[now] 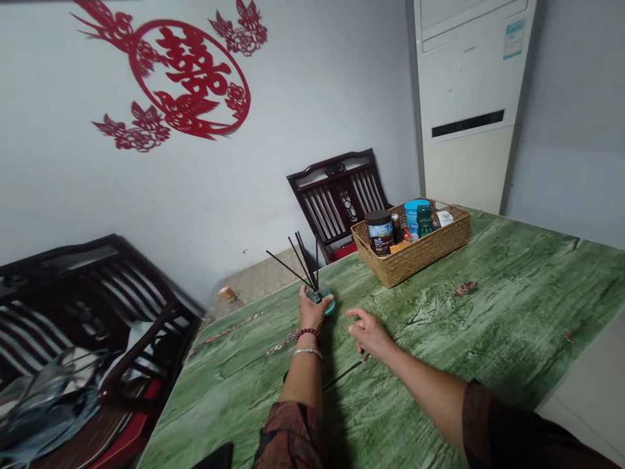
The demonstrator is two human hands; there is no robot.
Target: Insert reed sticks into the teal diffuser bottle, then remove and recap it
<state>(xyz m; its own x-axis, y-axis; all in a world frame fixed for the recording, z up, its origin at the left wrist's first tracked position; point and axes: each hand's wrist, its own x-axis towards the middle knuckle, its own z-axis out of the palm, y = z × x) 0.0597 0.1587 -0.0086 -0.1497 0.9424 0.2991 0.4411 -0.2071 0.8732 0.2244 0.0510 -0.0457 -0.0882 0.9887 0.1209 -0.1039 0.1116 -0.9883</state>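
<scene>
A reed diffuser (330, 305) with a blue-green glass base and several dark sticks fanning upward stands near the far edge of the green table (439, 319). My left hand (312, 309), with a red bead bracelet and a silver bangle at its wrist, is wrapped round the diffuser's bottle, thumb on the right side. Just to the right, my right hand (370, 333) hovers over the table, fingers loosely bent and apart, holding nothing. It does not touch the diffuser.
A woven basket (424, 257) holding a dark-lidded jar (379, 231), a blue tub (413, 213) and a green bottle (424, 221) sits at the back right. Dark wooden chairs (342, 195) stand beyond the table and at left. A dark flat object (217, 456) lies at the near edge.
</scene>
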